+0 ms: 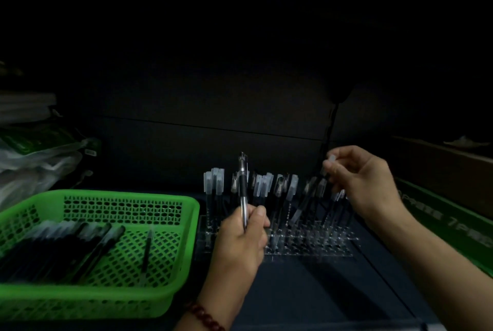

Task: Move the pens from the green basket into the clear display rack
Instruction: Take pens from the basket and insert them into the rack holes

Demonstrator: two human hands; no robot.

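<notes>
A green basket (pixel 128 197) sits at the left with several black pens (pixel 61 248) lying in it, one (pixel 146 250) apart from the rest. The clear display rack (pixel 314 242) stands to its right on the dark surface, with several capped pens (pixel 266 186) upright in its back rows. My left hand (pixel 240 240) grips one pen (pixel 243 186) upright by its lower end, in front of the rack's left part. My right hand (pixel 365 186) pinches the capped top of a tilted pen (pixel 310 197) over the rack's right side.
Plastic bags and packets (pixel 40 160) are piled behind the basket at the left. A green printed mat (pixel 453 221) and a brown box (pixel 448 168) lie at the right. A dark wall rises close behind the rack. A cable (pixel 330 128) hangs down it.
</notes>
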